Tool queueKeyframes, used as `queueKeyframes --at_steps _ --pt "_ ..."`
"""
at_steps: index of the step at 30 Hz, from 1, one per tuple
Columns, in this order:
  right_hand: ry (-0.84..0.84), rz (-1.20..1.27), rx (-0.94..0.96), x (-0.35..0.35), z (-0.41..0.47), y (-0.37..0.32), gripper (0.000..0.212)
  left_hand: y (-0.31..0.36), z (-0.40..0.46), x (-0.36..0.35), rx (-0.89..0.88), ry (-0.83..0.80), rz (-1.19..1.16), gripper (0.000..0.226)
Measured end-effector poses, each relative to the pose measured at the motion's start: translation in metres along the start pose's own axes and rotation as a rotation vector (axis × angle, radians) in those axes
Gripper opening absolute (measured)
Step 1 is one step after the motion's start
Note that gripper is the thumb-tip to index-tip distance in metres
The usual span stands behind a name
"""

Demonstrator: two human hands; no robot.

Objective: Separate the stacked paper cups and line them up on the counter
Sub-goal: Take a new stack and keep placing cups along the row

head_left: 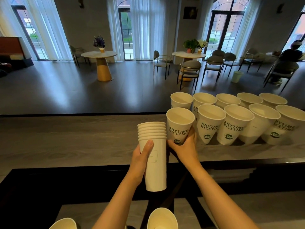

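Observation:
My left hand (142, 159) grips a stack of several nested white paper cups (155, 162), held upright above the near edge of the grey counter (66, 138). My right hand (184, 147) wraps the base of a single white cup (179, 124) printed "ANYTIME NICETIME", at the left end of the front row. Whether that cup's base touches the counter is hidden by my fingers. Two rows of several separated cups (237, 123) stand on the counter to its right.
Two more cup rims (162, 219) show at the bottom edge on the lower shelf. Beyond the counter lie a dark floor, round tables (99, 54), chairs and a seated person (287, 58) at the far right.

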State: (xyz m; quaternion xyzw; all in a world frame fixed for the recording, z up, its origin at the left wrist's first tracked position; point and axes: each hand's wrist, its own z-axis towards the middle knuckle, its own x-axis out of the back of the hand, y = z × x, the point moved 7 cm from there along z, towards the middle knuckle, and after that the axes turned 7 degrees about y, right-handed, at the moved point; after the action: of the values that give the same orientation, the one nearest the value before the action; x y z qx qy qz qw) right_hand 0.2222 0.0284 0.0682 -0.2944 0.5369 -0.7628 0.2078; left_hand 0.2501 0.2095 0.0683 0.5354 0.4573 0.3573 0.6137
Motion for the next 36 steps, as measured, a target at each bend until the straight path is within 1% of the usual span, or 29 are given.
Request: queueKeyframes --at_steps 6,12,18,22,27,30,32,36 --pt "0.050 0.034 -0.044 0.003 0.007 0.006 0.094 -0.003 0.001 0.000 0.021 -0.001 -0.011 0.067" --pt "0.075 -0.001 -0.051 0.004 0.007 0.007 0.079 -0.003 0.001 0.001 0.023 0.001 -0.027 0.072" --pt "0.102 -0.082 -0.065 0.006 0.007 0.007 0.062 -0.002 -0.001 0.000 0.028 0.006 -0.018 0.072" --pt "0.103 -0.103 -0.064 0.006 0.008 0.008 0.058 -0.003 0.000 0.001 0.031 0.017 -0.021 0.074" --pt "0.092 -0.091 -0.100 0.010 0.005 0.013 0.061 -0.002 -0.001 -0.001 0.034 0.001 -0.020 0.073" --pt "0.056 -0.075 -0.183 0.011 -0.005 0.021 0.081 0.001 -0.001 -0.001 0.046 -0.017 0.003 0.076" --pt "0.043 -0.039 -0.242 0.013 -0.013 0.022 0.086 0.002 -0.001 -0.001 0.057 -0.029 0.022 0.077" --pt "0.031 0.082 -0.332 0.015 -0.031 0.011 0.080 0.007 -0.008 0.001 0.051 -0.044 0.054 0.058"
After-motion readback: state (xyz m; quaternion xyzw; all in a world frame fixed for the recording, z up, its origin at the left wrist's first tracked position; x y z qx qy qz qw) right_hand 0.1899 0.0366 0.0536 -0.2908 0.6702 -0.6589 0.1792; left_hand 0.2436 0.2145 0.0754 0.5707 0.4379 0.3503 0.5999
